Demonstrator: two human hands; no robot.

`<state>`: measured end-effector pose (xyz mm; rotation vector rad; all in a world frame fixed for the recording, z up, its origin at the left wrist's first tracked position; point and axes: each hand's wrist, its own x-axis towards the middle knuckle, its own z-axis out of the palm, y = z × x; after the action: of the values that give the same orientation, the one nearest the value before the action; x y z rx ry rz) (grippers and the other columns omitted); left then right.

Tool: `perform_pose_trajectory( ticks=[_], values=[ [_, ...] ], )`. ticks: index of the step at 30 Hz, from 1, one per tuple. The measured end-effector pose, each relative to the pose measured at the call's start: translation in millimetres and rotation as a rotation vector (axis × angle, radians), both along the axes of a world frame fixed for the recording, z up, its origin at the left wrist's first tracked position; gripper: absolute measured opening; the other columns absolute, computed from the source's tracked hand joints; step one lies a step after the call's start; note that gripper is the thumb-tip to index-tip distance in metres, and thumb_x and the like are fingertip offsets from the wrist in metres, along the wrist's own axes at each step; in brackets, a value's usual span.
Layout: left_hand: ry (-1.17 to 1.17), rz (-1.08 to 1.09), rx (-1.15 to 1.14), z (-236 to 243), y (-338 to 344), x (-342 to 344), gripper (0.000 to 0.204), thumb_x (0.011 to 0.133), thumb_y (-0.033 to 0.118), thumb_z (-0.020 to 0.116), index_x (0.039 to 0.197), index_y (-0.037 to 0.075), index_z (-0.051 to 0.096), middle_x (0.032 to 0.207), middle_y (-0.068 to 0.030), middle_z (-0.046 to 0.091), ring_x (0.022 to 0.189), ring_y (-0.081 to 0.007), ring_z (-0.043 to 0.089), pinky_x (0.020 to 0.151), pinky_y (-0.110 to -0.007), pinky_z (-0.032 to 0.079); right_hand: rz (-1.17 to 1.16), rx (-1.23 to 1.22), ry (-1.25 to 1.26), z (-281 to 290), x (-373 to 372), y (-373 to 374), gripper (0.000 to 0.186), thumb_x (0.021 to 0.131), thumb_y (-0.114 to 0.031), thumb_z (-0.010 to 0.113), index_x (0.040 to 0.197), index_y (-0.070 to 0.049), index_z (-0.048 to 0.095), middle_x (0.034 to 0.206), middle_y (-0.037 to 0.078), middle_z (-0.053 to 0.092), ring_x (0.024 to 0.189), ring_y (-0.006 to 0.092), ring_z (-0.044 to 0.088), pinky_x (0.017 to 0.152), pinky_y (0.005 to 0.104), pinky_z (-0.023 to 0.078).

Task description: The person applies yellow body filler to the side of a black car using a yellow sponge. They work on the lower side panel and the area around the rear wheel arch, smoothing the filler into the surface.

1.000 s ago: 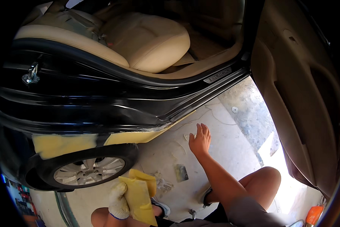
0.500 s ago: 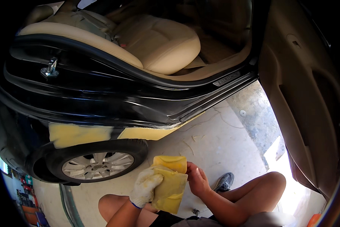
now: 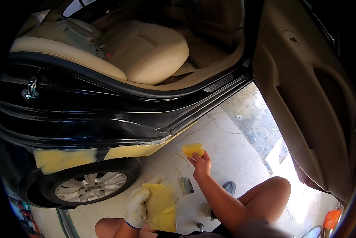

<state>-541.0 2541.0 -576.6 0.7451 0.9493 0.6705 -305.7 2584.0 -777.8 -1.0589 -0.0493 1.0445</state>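
- The right hand (image 3: 202, 166), bare, has its fingers (image 3: 195, 155) clamped on the lower edge of a small yellow spreader (image 3: 191, 148), which is held up in the air, apart from the car's bodywork.
- The left hand (image 3: 135, 208), in a white knit glove with a blue-edged cuff, has its fingers clamped on the left edge of a yellow sheet (image 3: 161, 206); how the fingertips lie behind it cannot be told.
- The yellow sheet hangs broad face up in front of the person's lap, near the left knee (image 3: 106, 228) and well apart from the spreader.
- Below the two hands, a dark rectangular piece (image 3: 186, 185) lies on the pale floor (image 3: 213, 129), between the sheet and the right forearm (image 3: 225, 202). A dark shoe (image 3: 229, 188) shows beyond that forearm.
- Left of the spreader stands a wheel (image 3: 92, 187) with silver spokes; above it the black body (image 3: 67, 123) bears a yellow patch (image 3: 65, 159), and a yellow strip (image 3: 136, 150) runs along the lower edge toward the sill.
- Farther out, the doorway shows a beige seat (image 3: 158, 57), and a brown-lined door (image 3: 300, 103) stands open at right.
- An orange object (image 3: 331, 219) sits at lower right.
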Motion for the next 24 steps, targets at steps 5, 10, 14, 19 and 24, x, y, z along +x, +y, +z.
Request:
perform_pose_trajectory(
  ticks=[5,10,14,19,24],
  values=[
    [0.001,-0.002,-0.100,14,-4,3,0.077,0.087,0.037,0.061,0.142,-0.016,0.049,0.122,-0.0236,0.069,0.107,-0.0273,0.070,0.097,-0.036,0.056,-0.176,-0.071,-0.055,-28,20,56,0.023,0.098,-0.004,0.061,0.121,0.000,0.064,0.114,0.007,0.068,0.101,0.0194,0.068,0.084,0.0339,0.061],
    [0.021,0.035,-0.168,9,-4,-12,0.083,0.085,0.041,0.063,0.143,-0.016,0.047,0.125,-0.0240,0.068,0.108,-0.0286,0.070,0.096,-0.036,0.056,-0.265,-0.093,-0.057,-20,29,79,0.023,0.097,-0.004,0.061,0.119,0.000,0.067,0.110,0.007,0.068,0.100,0.0173,0.067,0.081,0.0318,0.060],
    [-0.052,-0.019,-0.181,-1,2,-25,0.084,0.083,0.041,0.065,0.142,-0.017,0.047,0.126,-0.0246,0.067,0.108,-0.0301,0.070,0.097,-0.037,0.056,-0.295,-0.029,-0.028,-23,39,83,0.024,0.097,-0.006,0.061,0.119,-0.004,0.070,0.113,0.006,0.068,0.100,0.0161,0.066,0.085,0.0330,0.059],
    [-0.005,-0.001,-0.142,7,2,-21,0.082,0.082,0.039,0.067,0.138,-0.017,0.050,0.132,-0.0273,0.063,0.111,-0.0310,0.069,0.097,-0.038,0.056,-0.196,-0.200,0.218,-16,31,74,0.030,0.097,-0.012,0.065,0.127,-0.014,0.067,0.114,0.001,0.066,0.095,0.0155,0.063,0.087,0.0359,0.055],
    [-0.017,-0.052,-0.172,9,4,-26,0.081,0.081,0.039,0.068,0.138,-0.016,0.050,0.133,-0.0263,0.063,0.112,-0.0313,0.068,0.098,-0.039,0.055,-0.172,-0.251,0.246,-32,34,68,0.032,0.096,-0.015,0.068,0.128,-0.013,0.063,0.104,0.001,0.066,0.084,0.0144,0.063,0.071,0.0318,0.055]
  ],
)
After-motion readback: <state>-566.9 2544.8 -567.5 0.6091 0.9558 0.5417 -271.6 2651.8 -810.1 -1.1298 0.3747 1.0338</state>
